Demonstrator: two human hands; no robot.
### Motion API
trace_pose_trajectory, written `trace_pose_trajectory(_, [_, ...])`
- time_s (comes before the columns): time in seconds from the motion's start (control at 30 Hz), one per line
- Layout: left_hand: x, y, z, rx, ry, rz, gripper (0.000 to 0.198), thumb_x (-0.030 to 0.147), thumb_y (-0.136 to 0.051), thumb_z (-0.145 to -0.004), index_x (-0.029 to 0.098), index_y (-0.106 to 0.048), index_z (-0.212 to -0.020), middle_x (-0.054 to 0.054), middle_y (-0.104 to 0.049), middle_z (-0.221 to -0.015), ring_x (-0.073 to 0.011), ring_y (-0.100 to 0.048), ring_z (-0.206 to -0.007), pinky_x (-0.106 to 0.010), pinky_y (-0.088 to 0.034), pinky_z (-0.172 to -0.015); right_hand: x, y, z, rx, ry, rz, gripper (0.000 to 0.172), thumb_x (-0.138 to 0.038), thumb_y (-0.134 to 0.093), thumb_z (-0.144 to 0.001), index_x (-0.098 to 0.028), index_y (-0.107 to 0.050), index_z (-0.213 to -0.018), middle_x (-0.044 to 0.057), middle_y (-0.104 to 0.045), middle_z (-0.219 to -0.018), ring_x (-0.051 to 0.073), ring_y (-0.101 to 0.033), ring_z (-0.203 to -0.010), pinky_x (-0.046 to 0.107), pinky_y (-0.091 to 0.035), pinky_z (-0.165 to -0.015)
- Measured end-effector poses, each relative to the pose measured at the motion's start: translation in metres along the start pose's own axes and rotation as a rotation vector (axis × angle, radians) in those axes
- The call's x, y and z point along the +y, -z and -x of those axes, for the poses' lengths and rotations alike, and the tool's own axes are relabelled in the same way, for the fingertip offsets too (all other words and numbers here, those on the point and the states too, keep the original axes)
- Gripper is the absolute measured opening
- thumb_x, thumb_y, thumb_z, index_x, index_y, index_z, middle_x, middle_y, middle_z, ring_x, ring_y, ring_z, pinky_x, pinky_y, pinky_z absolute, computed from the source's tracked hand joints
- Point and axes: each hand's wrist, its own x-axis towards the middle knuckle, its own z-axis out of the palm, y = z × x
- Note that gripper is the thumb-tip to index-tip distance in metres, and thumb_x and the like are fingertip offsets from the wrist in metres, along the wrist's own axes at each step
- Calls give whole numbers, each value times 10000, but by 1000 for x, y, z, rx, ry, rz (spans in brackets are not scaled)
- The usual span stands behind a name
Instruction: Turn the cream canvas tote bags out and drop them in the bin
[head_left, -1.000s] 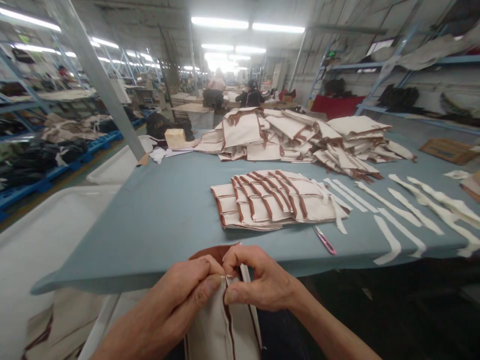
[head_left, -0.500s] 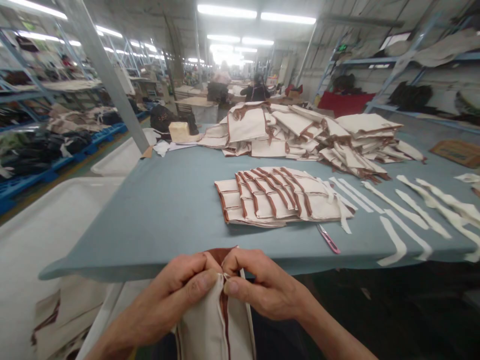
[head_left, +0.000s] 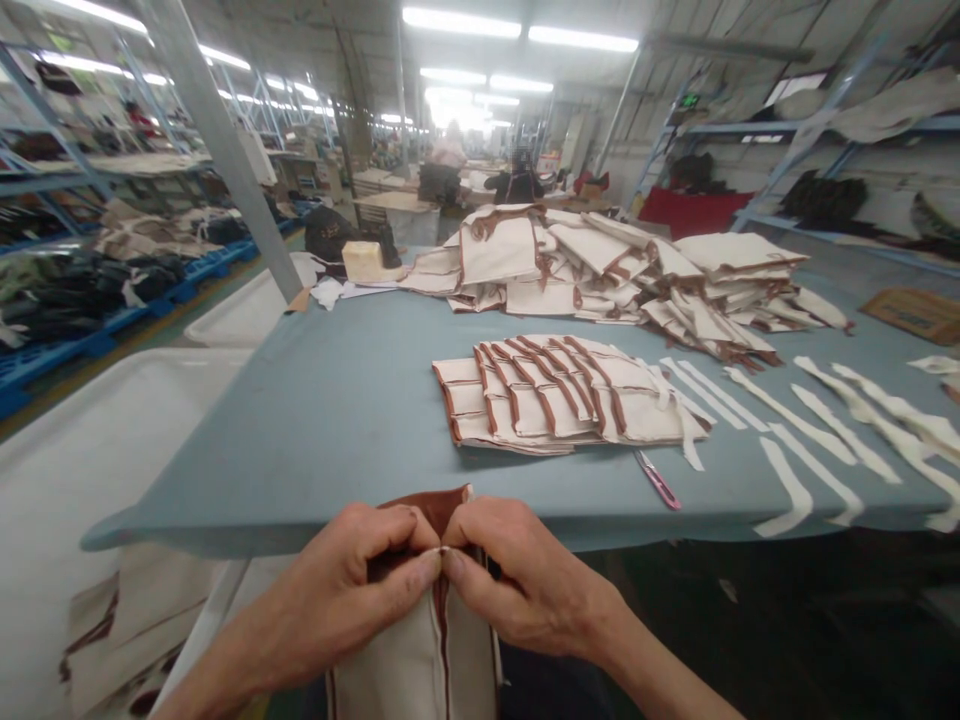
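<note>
A cream fabric piece with brown edging (head_left: pixel 390 670) stands at the table's near edge, a brown-lined seam running down its middle. My left hand (head_left: pixel 349 580) pinches the top of that seam between thumb and fingers. From the other side my right hand (head_left: pixel 525 570) pinches the same spot, so both thumb tips nearly meet. The exact bit of fabric between the fingertips is mostly hidden. Beyond my hands lies an overlapping row of similar cream and brown pieces (head_left: pixel 540 395). A small pink-handled blade (head_left: pixel 658 482) rests to the right of the row.
Across the back of the blue-green table (head_left: pixel 300 430) spreads a heap of cream pieces (head_left: pixel 499 250). Pale strips (head_left: pixel 786 490) lie on the right. A white bin (head_left: pixel 90 450) and a metal post (head_left: pixel 225 150) stand at the left. Other people are far back.
Both hands and the fabric have shifted slightly left in view. The thumbs have come closer together at the top of the seam, and more of the brown inner side shows.
</note>
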Motion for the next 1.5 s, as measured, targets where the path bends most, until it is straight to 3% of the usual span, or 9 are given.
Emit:
trace_pose_trajectory(0.13, [-1, -5, -3, 72, -45, -125, 257, 270, -472, -912, 179, -624, -726, 27, -592, -633, -123, -513, -584, -229, -349, -564, 5, -9, -2, 70, 43, 167, 214, -140, -496, -896, -242, -425, -722, -22, -525, -644, 156, -443, -615, 307, -296, -631])
trace_pose_trajectory(0.27, [-1, -9, -4, 148, -83, -94, 248, 263, -465, -885, 184, -597, -690, 30, -571, -614, -120, -511, -572, -220, -360, -555, 7, -12, -3, 105, -78, 98, 186, -146, -517, -874, -230, -490, -710, -22, -551, -624, 150, -482, -589, 297, -312, -623])
trace_pose_trajectory(0.47, [4, -7, 3, 128, -22, -27, 243, 291, -488, -867, 185, -614, -689, 24, -585, -623, -132, -543, -604, -216, -406, -572, -3, -1, -2, -9, -135, -129, 180, -247, -563, -918, -205, -589, -744, -44, -545, -642, 119, -469, -585, 260, -341, -613])
trace_pose_trajectory(0.63, [-3, -5, 3, 110, -67, -114, 226, 227, -493, -877, 179, -661, -734, 31, -612, -622, -112, -524, -556, -219, -365, -543, -7, 1, -6, -51, -181, -77, 232, -176, -624, -805, -211, -467, -637, -78, -413, -583, 94, -361, -539, 258, -247, -555])
trace_pose_trajectory(0.9, [0, 16, 1, -23, -229, -401, 187, 51, -491, -802, 220, -560, -765, 41, -649, -665, -126, -571, -583, -261, -325, -575, -15, 2, -20, -180, -186, 28, 231, -98, -616, -790, -206, -441, -684, -62, -479, -648, 99, -403, -596, 285, -224, -597])
trace_pose_trajectory(1.1, [-20, 8, 6, 149, -512, -605, 262, 67, -445, -982, 217, -553, -797, 24, -623, -700, -140, -509, -578, -291, -313, -556, -21, 4, -21, -102, -305, 9, 235, -154, -611, -747, -214, -411, -639, -67, -404, -592, 107, -350, -567, 292, -209, -572])
trace_pose_trajectory(1.2, [-34, 6, 13, 158, -624, -686, 297, 93, -381, -1053, 227, -632, -966, -3, -694, -792, -171, -569, -661, -291, -387, -623, -19, 3, -20, -161, -431, -308, 160, -285, -592, -770, -219, -476, -682, -58, -414, -620, 122, -372, -599, 266, -252, -558])
trace_pose_trajectory(1.33, [-41, 12, 14, 225, -747, -797, 342, 121, -347, -1084, 257, -608, -1259, -21, -750, -873, -193, -624, -708, -291, -466, -702, -12, -6, -22, -153, -516, -623, 228, -398, -542, -792, -217, -472, -672, -59, -373, -618, 115, -321, -598, 255, -263, -551])
trace_pose_trajectory(1.5, [-43, 12, 13, 269, -813, -700, 232, 119, -367, -1111, 209, -549, -1222, -4, -736, -818, -168, -651, -662, -266, -478, -636, -9, -14, -18, -149, -528, -531, 125, -296, -541, -736, -214, -474, -668, -68, -386, -600, 94, -317, -567, 236, -222, -513])
